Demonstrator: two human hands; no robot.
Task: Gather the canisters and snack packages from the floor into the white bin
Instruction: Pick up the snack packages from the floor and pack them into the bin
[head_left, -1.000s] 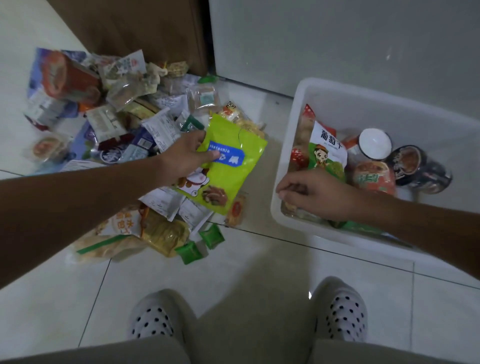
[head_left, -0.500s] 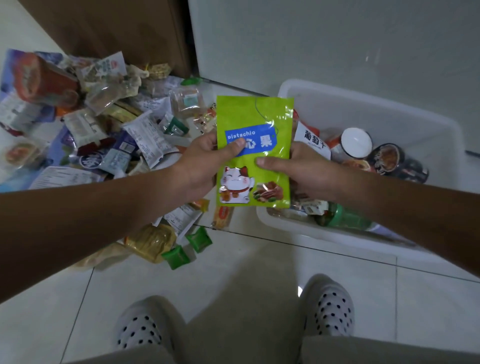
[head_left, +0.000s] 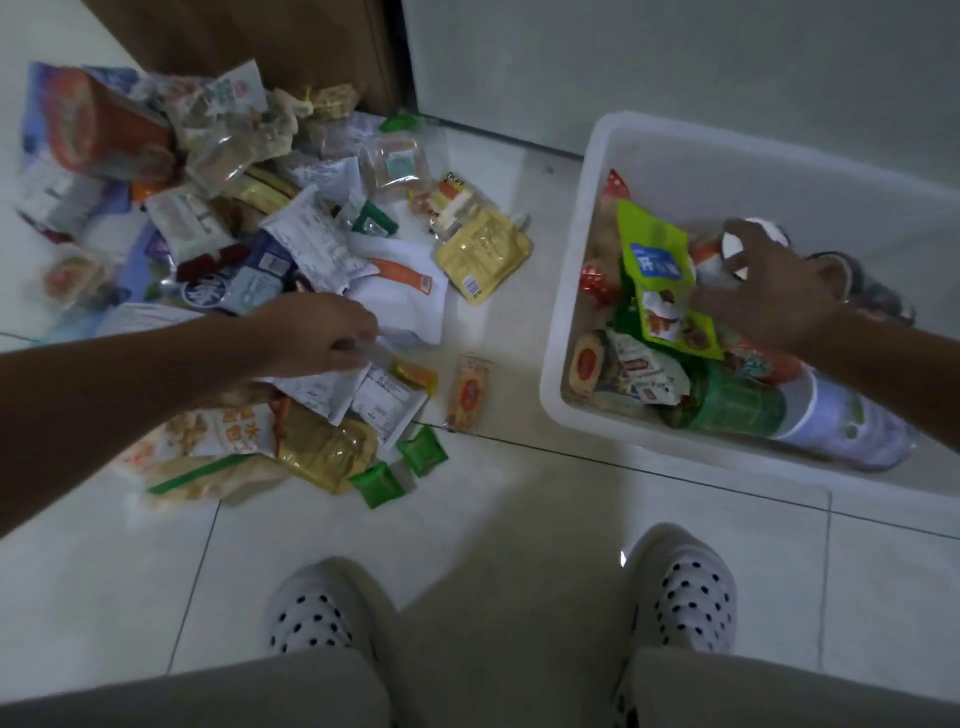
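— Where do we stand?
— Our white bin (head_left: 727, 171) holds canisters (head_left: 737, 402) and the green pistachio pouch (head_left: 657, 270). The snack pile (head_left: 260, 249) lies on the floor, left.
— Our hands?
— The right hand (head_left: 779, 296) is spread over the pouch. The left hand (head_left: 317, 338) curls onto white packets (head_left: 387, 397), grip unclear.

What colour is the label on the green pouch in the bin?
Blue label, clearest in head view.

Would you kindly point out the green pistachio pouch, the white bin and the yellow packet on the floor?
green pistachio pouch (head_left: 655, 264), head view, on its blue label.
white bin (head_left: 569, 260), head view, on its left wall.
yellow packet (head_left: 480, 254), head view, on its flat middle.
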